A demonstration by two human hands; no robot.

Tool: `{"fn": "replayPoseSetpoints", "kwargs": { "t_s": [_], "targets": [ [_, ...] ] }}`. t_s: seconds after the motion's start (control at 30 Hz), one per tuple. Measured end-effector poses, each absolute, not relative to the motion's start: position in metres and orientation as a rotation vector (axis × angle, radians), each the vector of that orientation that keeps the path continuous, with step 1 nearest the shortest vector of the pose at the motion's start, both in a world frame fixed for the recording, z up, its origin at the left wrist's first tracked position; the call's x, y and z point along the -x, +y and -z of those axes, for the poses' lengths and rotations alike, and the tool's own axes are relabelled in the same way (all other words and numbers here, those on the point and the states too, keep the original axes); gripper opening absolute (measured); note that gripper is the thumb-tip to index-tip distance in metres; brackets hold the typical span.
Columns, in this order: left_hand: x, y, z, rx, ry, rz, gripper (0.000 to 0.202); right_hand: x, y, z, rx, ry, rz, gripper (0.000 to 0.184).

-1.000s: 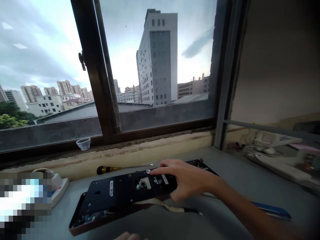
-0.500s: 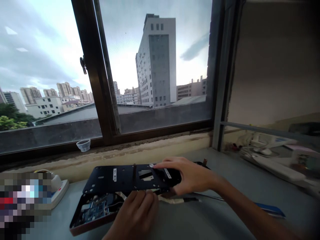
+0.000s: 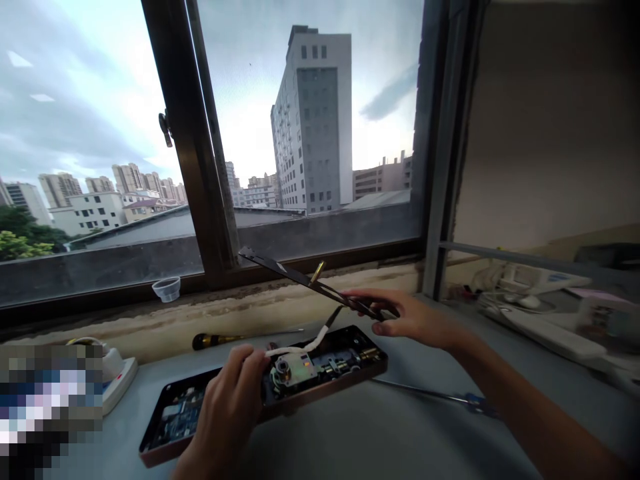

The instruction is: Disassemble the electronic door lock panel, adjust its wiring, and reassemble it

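Note:
My right hand (image 3: 415,317) is closed on the right end of a thin black metal cover plate (image 3: 290,272), raised and tilted with its left end higher. A brass post (image 3: 317,272) sticks up from the plate. A white wrapped cable (image 3: 300,348) runs from under the plate to the fingertips of my left hand (image 3: 233,393), which look closed on its end. That hand lies across a long open electronics case (image 3: 325,393) with a reddish-brown side wall. Inside are a blue circuit board (image 3: 177,417) and a metal module with a round lens-like part (image 3: 283,369).
A black-and-yellow screwdriver (image 3: 215,341) lies behind the case. Another screwdriver (image 3: 475,402) with a blue handle lies at its right. A power strip (image 3: 123,383) sits at left, a clear plastic cup (image 3: 167,289) on the sill. White equipment and cables (image 3: 535,320) fill the right.
The black cover plate has been lifted off and tilted up by my right hand, exposing the case's inside. My left hand has shifted left. The screwdriver behind has come into view.

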State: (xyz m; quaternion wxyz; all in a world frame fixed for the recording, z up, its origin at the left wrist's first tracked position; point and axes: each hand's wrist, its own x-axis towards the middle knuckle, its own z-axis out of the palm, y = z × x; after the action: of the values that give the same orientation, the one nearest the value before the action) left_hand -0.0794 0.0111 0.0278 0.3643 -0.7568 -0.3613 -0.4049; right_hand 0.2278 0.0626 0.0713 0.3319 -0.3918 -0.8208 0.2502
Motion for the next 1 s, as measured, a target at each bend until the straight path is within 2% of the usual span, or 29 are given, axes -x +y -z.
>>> {"fn": "replayPoseSetpoints", "kwargs": {
  "t_s": [0.5,0.73,0.93,1.0],
  "targets": [
    [0.078,0.011,-0.032,1.889,-1.085,1.178,0.008,-0.228,0.064,-0.068,1.001,-2.142,-0.737,0.064],
    [0.069,0.013,-0.032,1.867,-1.157,1.190,0.006,-0.196,0.058,-0.071,0.982,-2.308,-0.737,0.058],
    [0.096,-0.005,-0.040,1.828,-0.977,1.054,0.005,-0.161,0.056,-0.074,0.938,-2.430,-0.663,0.052],
    [0.117,-0.015,-0.044,1.872,-0.827,1.069,0.011,-0.157,0.055,-0.074,0.950,-2.445,-0.637,0.054]
  ]
}}
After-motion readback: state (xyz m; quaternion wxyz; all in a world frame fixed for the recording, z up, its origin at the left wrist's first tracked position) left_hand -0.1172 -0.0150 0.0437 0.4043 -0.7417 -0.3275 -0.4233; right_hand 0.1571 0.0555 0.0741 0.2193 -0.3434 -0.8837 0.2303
